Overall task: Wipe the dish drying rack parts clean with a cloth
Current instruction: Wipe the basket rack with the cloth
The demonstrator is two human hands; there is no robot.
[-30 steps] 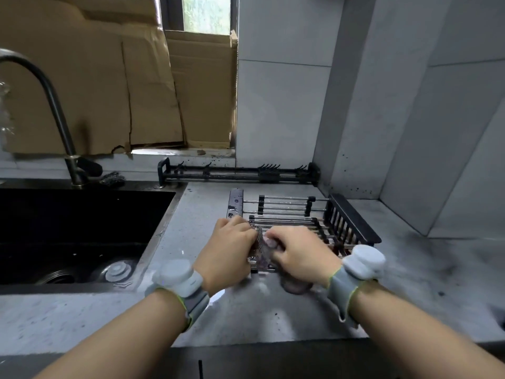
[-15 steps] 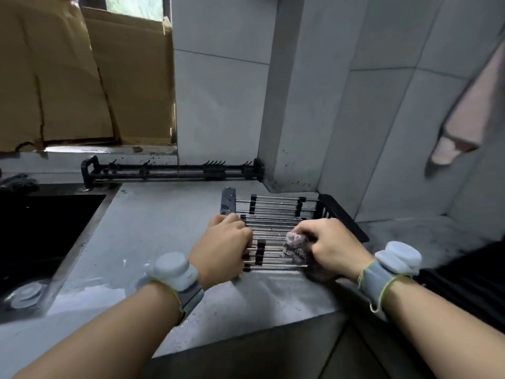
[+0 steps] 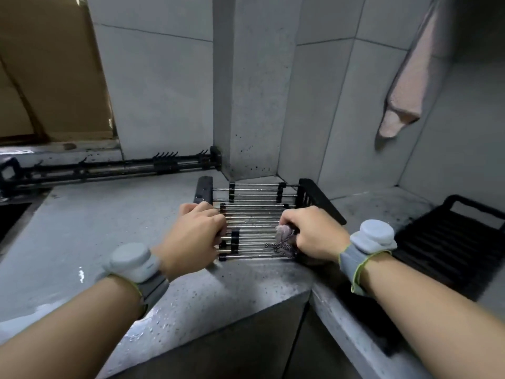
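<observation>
A metal dish rack point(image 3: 254, 214) with steel rods and black end pieces lies flat in the counter's corner. My left hand point(image 3: 195, 236) grips its left side, fingers curled over the rods. My right hand point(image 3: 311, 233) holds a small greyish-pink cloth point(image 3: 284, 237) bunched against the rods near the rack's right front. A second rack part, a long black bar point(image 3: 114, 168) with hooks, lies along the back wall. A black slatted tray point(image 3: 451, 242) sits on the counter to the right.
The grey speckled counter point(image 3: 109, 228) is wet and turns a corner at its front edge. Part of the dark sink point(image 3: 11, 214) shows at far left. A pink towel point(image 3: 410, 86) hangs on the right wall. Cardboard point(image 3: 49, 77) covers the window.
My right hand has slid the cloth to the right along the rods, away from my left hand. The view has swung right, so the sink and tap have left the frame.
</observation>
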